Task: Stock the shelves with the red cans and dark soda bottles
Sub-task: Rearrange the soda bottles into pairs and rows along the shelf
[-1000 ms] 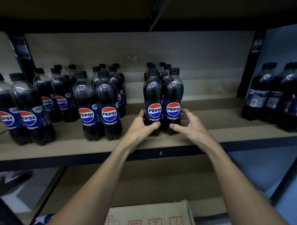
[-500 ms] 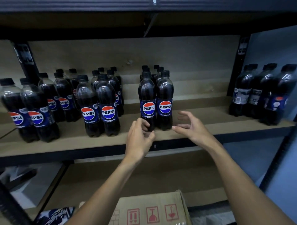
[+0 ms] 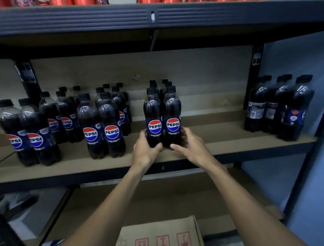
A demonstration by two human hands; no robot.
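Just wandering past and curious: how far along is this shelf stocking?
Done: groups of Pepsi bottles stand on the middle shelf, red items above. In hand: the left hand and right hand grip the centre group's front pair. Left: bare board to their right; the cardboard box's contents are hidden.

L grip [image 3: 145, 152] & R grip [image 3: 191, 147] back round bases of front 2 bottles [image 3: 155, 108], both off them 0.5 s ago

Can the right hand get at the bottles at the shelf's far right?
Probably yes: nothing stands on the shelf between the right hand and the far-right bottles, though it grips the front-right bottle.
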